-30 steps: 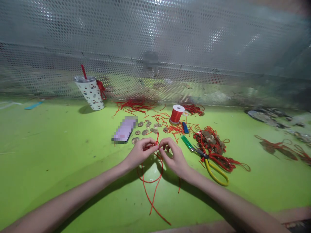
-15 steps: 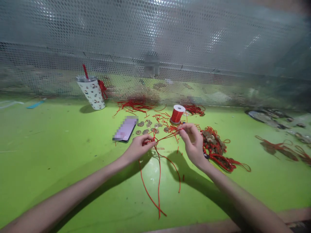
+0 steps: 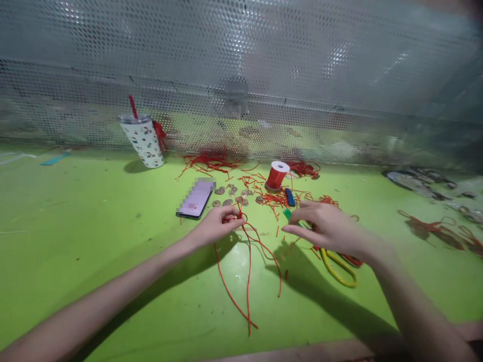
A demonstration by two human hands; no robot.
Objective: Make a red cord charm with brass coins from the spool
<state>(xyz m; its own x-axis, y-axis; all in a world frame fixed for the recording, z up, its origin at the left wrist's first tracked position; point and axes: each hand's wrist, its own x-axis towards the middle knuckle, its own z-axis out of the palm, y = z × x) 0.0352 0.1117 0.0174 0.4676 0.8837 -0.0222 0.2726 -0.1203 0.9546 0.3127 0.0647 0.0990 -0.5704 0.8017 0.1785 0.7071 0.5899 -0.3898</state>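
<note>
My left hand (image 3: 222, 221) is closed in a pinch on a knotted red cord (image 3: 249, 261). Small loops stick up at the knot, and several loose ends hang down over the green table. To the right, my right hand (image 3: 320, 223) is palm down with thumb and fingers apart. A green object (image 3: 287, 214) shows just beyond its fingertips; its kind is unclear. Below that hand lies a yellow loop (image 3: 341, 271) like a scissor handle, the rest of it hidden. Part of a pile of red-corded coins (image 3: 329, 201) shows behind the hand.
Past my hands are loose coins (image 3: 228, 202), a phone (image 3: 194, 199), a red cord spool (image 3: 277, 177), a blue lighter-like object (image 3: 290, 197) and cord scraps (image 3: 213, 162). A patterned tumbler (image 3: 143, 141) stands back left. Corded pieces (image 3: 433, 229) lie right. A perforated metal sheet (image 3: 188, 80) borders the back.
My right hand has let go of the cord strands, moved right and turned palm down. The green object and yellow loop now show clearly. My left hand keeps its pinch.
</note>
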